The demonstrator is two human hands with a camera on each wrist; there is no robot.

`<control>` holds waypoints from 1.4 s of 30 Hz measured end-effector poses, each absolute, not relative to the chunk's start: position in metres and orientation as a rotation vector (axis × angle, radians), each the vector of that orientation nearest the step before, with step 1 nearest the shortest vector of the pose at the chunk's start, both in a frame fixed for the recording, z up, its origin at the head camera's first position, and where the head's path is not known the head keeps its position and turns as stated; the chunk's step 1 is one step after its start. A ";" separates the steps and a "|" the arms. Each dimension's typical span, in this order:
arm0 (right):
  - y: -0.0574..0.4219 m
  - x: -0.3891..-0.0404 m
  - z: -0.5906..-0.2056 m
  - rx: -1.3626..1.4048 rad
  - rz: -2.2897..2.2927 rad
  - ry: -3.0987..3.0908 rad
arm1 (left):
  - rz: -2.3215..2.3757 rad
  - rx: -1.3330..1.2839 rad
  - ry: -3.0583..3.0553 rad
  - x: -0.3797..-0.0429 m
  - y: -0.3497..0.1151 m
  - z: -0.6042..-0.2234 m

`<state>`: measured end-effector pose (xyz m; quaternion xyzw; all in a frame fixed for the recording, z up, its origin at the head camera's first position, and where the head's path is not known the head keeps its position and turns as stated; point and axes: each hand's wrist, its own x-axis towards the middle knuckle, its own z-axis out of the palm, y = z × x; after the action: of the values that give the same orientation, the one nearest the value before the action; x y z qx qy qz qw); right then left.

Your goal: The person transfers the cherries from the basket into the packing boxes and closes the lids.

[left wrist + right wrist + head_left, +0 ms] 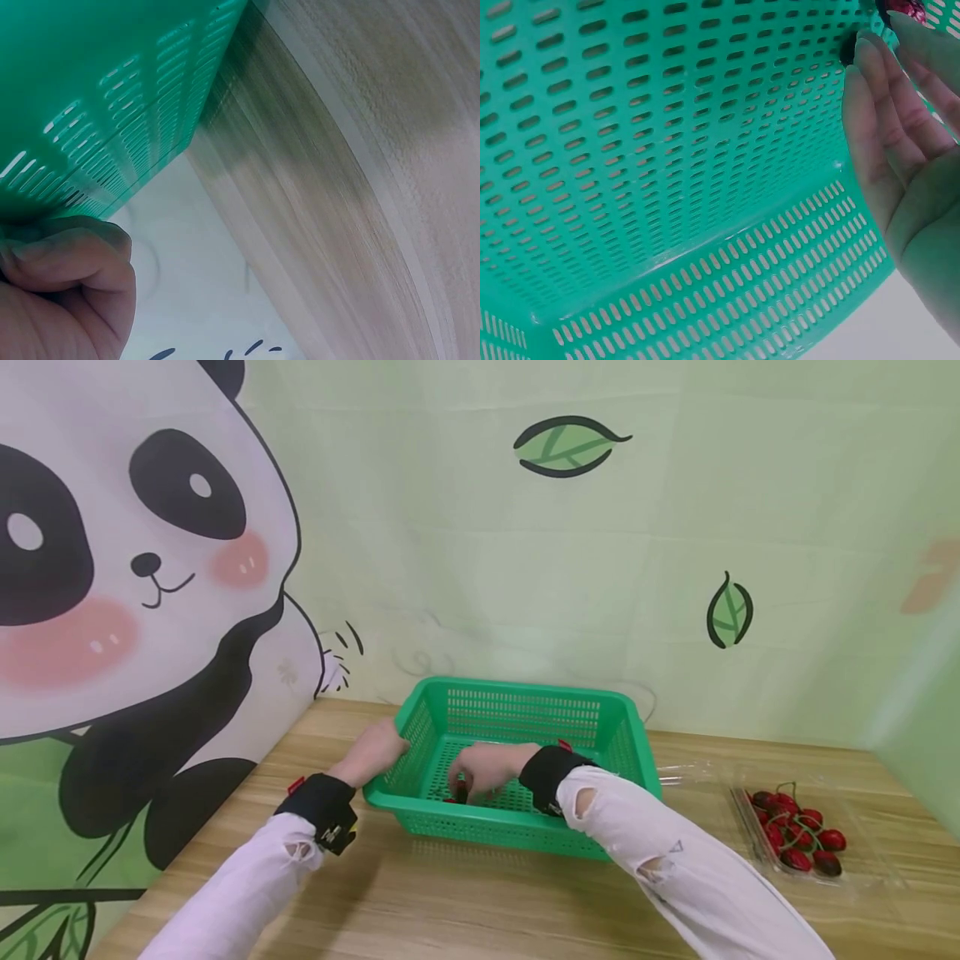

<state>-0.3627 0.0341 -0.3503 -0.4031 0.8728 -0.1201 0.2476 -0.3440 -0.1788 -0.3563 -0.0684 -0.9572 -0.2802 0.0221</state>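
Observation:
A green plastic basket [502,839] with slotted walls stands on the wooden table. My left hand [372,752] grips its left rim; in the left wrist view the curled fingers [90,255] meet the basket's edge. Inside the basket, near its front wall, my right hand [487,766] reaches down. A dark red cherry [461,791] shows between its thumb and fingers. The right wrist view shows the cherry [909,7] by the thumb, partly cut off by the frame edge, and a dark round thing [847,49] at the fingertips.
To the right of the basket lies a clear plastic box [862,852] holding several red cherries [798,831] with green stems. Behind the table hangs a pale green backdrop [465,568] with leaves and a panda [247,635] printed on it.

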 end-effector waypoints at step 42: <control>0.028 -0.356 -0.350 -1.065 0.050 2.471 | -0.824 -0.205 -2.967 -0.345 -0.178 -0.358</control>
<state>-0.3565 0.0282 -0.3502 -0.3856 0.8951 0.0180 0.2232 -0.3449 -0.1783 -0.3576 -0.0664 -0.9610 -0.2669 0.0275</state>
